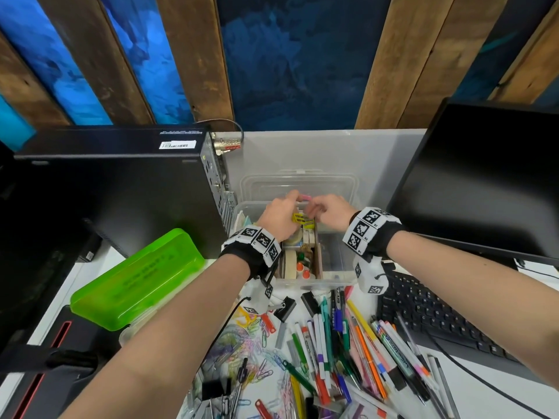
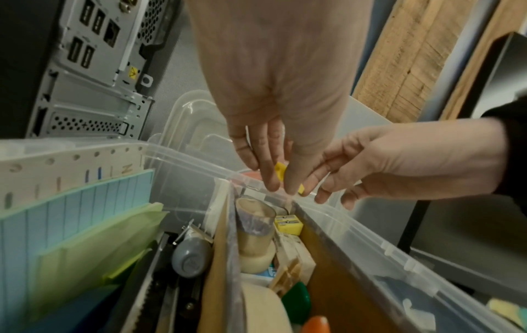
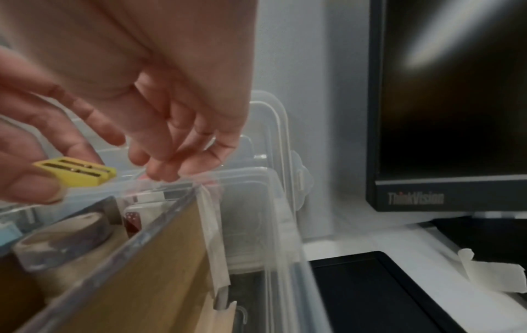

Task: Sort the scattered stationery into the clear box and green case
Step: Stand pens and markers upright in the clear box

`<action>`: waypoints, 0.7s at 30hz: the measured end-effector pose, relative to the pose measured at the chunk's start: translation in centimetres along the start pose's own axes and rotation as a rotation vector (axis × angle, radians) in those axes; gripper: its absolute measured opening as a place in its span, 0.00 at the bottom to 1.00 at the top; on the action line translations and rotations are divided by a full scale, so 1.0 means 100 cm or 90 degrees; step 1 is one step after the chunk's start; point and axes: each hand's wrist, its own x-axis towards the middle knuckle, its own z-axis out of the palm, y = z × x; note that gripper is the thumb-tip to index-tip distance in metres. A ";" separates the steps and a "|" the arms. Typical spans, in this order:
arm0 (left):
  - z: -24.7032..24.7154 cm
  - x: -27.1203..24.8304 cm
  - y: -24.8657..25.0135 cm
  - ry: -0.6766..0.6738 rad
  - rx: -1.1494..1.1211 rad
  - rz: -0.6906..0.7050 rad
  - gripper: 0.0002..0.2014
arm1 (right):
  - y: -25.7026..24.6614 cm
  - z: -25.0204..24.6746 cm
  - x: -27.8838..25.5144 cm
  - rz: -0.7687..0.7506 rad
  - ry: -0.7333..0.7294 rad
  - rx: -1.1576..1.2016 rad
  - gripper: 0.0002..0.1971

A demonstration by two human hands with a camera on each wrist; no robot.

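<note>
Past scattered pens [image 1: 348, 343], left hand [image 1: 279, 217] pinching yellow plastic double-hole sharpener [image 1: 299, 219] above clear plastic box [image 1: 338, 255], right hand [image 1: 328, 211] loose-fingered, empty; next, probably release inside.

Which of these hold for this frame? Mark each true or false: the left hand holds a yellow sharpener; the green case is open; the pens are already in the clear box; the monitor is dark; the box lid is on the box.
1. The left hand holds a yellow sharpener. True.
2. The green case is open. False: its lid is shut.
3. The pens are already in the clear box. False: they lie scattered on the desk in front of it.
4. The monitor is dark. True.
5. The box lid is on the box. False: it stands behind the open box.
</note>
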 end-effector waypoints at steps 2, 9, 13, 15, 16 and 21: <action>0.001 -0.001 0.002 -0.007 -0.002 0.011 0.28 | -0.002 0.001 -0.003 -0.008 -0.019 -0.046 0.16; 0.011 0.006 0.011 -0.036 0.092 0.035 0.32 | -0.004 0.005 -0.006 -0.026 0.028 -0.186 0.15; 0.018 0.014 0.018 -0.060 0.134 0.025 0.30 | 0.005 0.000 -0.008 -0.009 0.018 -0.153 0.14; 0.021 0.017 0.022 -0.072 0.160 0.026 0.28 | 0.007 -0.002 -0.009 -0.013 0.024 -0.139 0.14; 0.023 0.019 0.023 -0.075 0.170 0.025 0.27 | 0.007 -0.003 -0.009 -0.017 0.030 -0.136 0.13; 0.026 0.025 0.024 -0.078 0.189 0.023 0.26 | 0.007 -0.006 -0.011 -0.015 0.036 -0.112 0.11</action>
